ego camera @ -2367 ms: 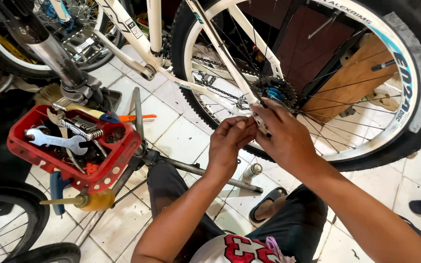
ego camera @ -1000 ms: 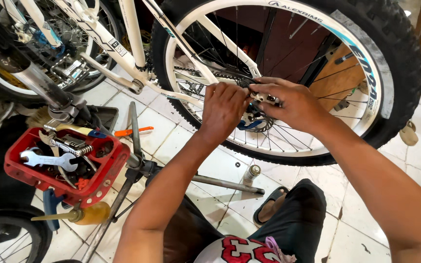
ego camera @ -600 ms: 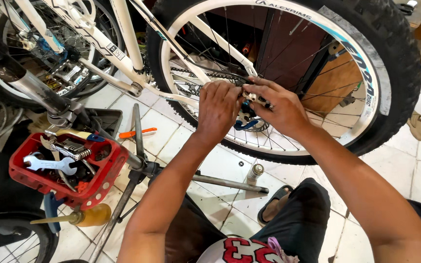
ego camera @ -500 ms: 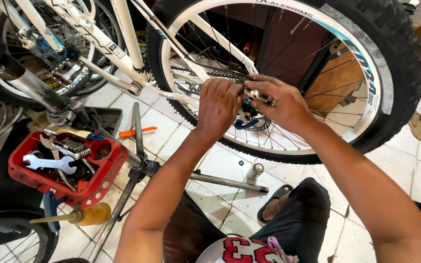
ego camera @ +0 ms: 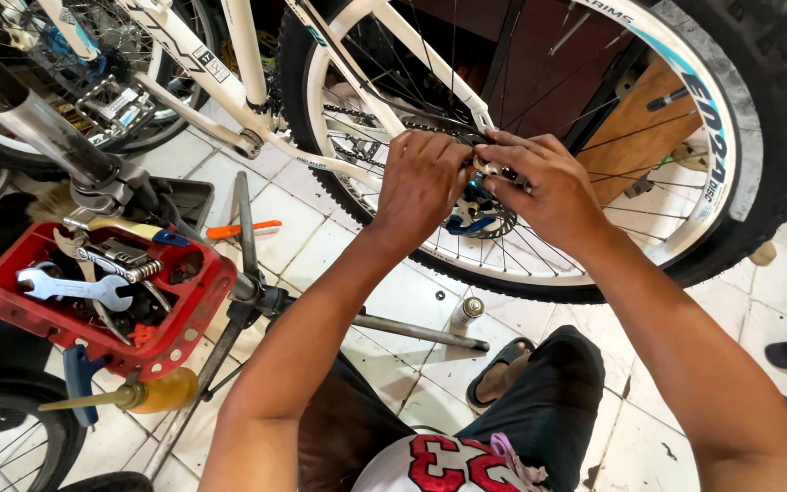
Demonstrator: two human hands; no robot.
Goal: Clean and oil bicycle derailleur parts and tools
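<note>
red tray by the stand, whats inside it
The red tray holds a silver open-ended spanner, pliers with a spring and other dark tools piled below. What lies at the bottom is covered by them.

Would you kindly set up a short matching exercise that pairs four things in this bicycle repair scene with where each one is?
Things:
1. open-ended wrench
2. orange-handled tool
3. oil bottle
4. both hands

Places:
A. on the tiled floor beside the white frame
B. at the rear wheel's hub
C. in the red tool tray
D. below the red tray, spout pointing left

Pairs: 1-C, 2-A, 3-D, 4-B
</note>
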